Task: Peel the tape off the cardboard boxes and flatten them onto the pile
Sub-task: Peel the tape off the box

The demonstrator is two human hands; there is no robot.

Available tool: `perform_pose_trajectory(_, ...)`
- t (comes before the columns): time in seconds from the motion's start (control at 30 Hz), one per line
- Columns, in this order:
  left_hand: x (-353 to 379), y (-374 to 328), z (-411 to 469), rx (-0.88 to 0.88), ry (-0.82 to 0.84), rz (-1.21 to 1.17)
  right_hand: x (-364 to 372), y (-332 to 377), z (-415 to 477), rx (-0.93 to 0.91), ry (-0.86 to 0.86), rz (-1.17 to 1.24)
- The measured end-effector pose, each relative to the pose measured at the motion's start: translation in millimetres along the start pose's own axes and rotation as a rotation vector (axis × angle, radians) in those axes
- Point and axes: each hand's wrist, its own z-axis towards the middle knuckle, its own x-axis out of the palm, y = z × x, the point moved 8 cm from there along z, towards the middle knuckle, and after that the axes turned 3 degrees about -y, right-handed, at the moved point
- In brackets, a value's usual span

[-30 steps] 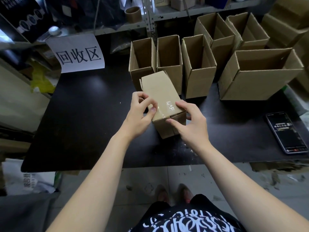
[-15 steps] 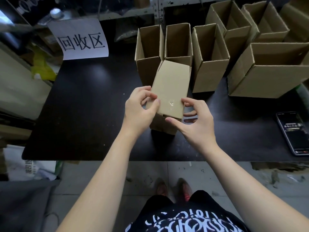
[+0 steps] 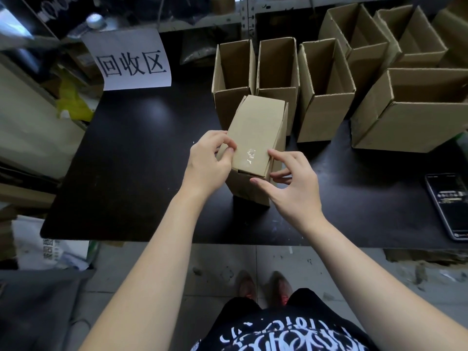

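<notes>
Well off to the left of the taped box and behind it, a white paper sign with black characters lies at the back of the black table. The taped box stands upright on that table near its front edge. At the box's left side the left hand has its fingers curled, thumb and forefinger pinching the left edge of the top flap. A crumpled bit of clear tape sits on the box's top, towards the near end. At the box's near right corner the right hand grips it, thumb at the front edge, forefinger on the right edge. Just behind the box three narrow open boxes stand in a row; a wider open box stands to its right. Well right of the box lies a phone.
</notes>
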Motion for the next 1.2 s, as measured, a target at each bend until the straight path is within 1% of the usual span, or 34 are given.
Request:
perform_pose_trajectory(0.13, 2.2, -2.0, 2.2, 0.056, -0.007, 0.055, 0.4, -0.5, 1.9, 0.003, -0.005, -0.012)
perform_pose_trajectory(0.33, 1.1, -1.2, 1.2, 0.08, 0.01, 0.087, 0.3, 0.6, 1.9, -0.002, 0.004, -0.013)
perform_pose_trajectory(0.5, 2.1, -2.4, -2.2, 0.08, 0.058, 0.081, -0.3, 1.6, 0.5, -0.004, 0.001, -0.007)
perform_pose_trajectory(0.57, 3.1, -2.5, -1.7, 0.066, 0.061, 0.034, -1.8, 1.6, 1.0, -0.003, -0.012, -0.005)
perform_pose_trajectory(0.7, 3.4, 4.3, 0.7, -0.041, 0.088, -0.068, -1.7, 1.7, -0.5, 0.002, -0.024, 0.012)
perform_pose_trajectory(1.0, -0.9, -2.0, 7.8, 0.027, 0.171, 0.044, -0.1, 3.2, -1.2, 0.002, -0.045, 0.027)
perform_pose_trajectory(1.2, 0.9, -8.1, 13.5, 0.089, 0.149, 0.098, 1.0, 2.5, -0.5, 0.0, -0.047, -0.004)
